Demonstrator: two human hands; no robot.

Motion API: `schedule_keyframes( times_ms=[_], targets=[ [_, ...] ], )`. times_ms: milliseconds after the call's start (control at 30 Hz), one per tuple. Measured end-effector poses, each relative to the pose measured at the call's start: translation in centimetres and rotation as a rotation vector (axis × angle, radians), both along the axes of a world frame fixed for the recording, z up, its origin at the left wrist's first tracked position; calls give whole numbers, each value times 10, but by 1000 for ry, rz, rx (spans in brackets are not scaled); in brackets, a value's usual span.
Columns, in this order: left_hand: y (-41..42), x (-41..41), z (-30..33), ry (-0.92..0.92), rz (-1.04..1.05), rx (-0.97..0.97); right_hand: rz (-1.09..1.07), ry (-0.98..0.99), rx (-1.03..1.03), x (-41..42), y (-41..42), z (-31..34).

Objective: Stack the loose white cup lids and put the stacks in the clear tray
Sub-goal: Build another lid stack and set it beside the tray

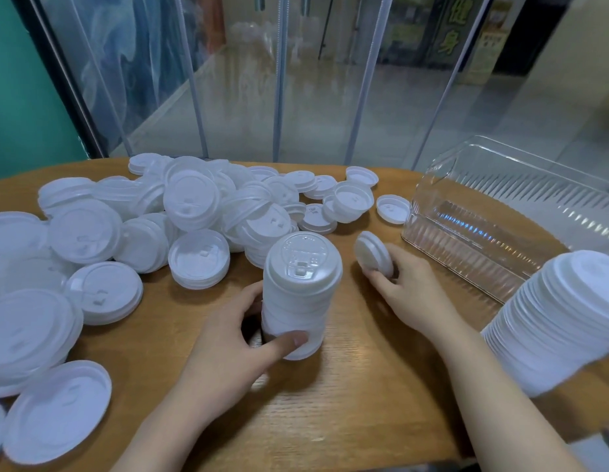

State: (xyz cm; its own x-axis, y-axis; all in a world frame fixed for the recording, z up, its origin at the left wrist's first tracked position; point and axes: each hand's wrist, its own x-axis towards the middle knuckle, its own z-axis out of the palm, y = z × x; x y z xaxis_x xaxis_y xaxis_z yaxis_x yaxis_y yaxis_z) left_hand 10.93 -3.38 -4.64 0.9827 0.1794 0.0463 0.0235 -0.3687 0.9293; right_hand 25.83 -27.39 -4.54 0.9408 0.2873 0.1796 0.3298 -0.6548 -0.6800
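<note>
A stack of white lids [301, 291] stands upright on the wooden table [347, 403] at the middle. My left hand [235, 349] grips its lower part, thumb across the front. Just right of it my right hand [405, 287] holds a single white lid [373, 255] tilted on edge. Loose white lids [133, 233] lie heaped over the table's left and back. The clear tray [494, 233] sits at the right with nothing visible inside. A taller stack of lids [562, 318] leans at the right edge, in front of the tray.
Clear plastic strip curtains [279, 80] hang behind the table's far edge. A green wall [20, 97] is at the left. One loose lid [393, 208] lies close to the tray's left end. Bare wood shows between my forearms near the front edge.
</note>
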Motion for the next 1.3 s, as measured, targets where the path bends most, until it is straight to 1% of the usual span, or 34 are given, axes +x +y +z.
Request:
schedule_keyframes(
  times_ms=[100, 167, 233, 333, 433, 533, 667, 733, 833, 900, 1000, 1067, 1133, 1300],
  targets=[
    [0, 0, 0, 1, 3, -2, -21, 76, 158, -1, 3, 4],
    [-1, 0, 1, 0, 0, -2, -48, 165, 192, -1, 5, 4],
    [-1, 0, 1, 1, -3, -3, -93, 207, 176, 0, 5, 1],
    [-1, 0, 1, 0, 0, 3, -167, 147, 59, 2, 4, -4],
    [-1, 0, 1, 5, 4, 3, -158, 128, -79, 2, 6, -6],
    [-1, 0, 0, 3, 9, 4, -149, 140, -142, 0, 8, -6],
    [-1, 0, 1, 2, 4, 16, -149, 105, -199, -1, 10, -5],
    [-1, 0, 1, 2, 2, 8, -168, 86, -128, -3, 10, -2],
    [-1, 0, 1, 5, 2, -4, -175, 38, 119, -8, 12, 13],
    [0, 0, 0, 2, 5, -9, -125, -4, 281, -17, 15, 32],
    [-1, 0, 0, -3, 6, -4, 12, -84, 399, -37, 24, 62],
    [-1, 1, 0, -6, 11, -5, 122, -127, 428, -50, 34, 76],
    [-2, 1, 0, -6, 11, -14, 203, -141, 413, -59, 43, 82],
    [-1, 0, 0, -4, 6, -26, 258, -105, 251, -63, 57, 74]
  ],
)
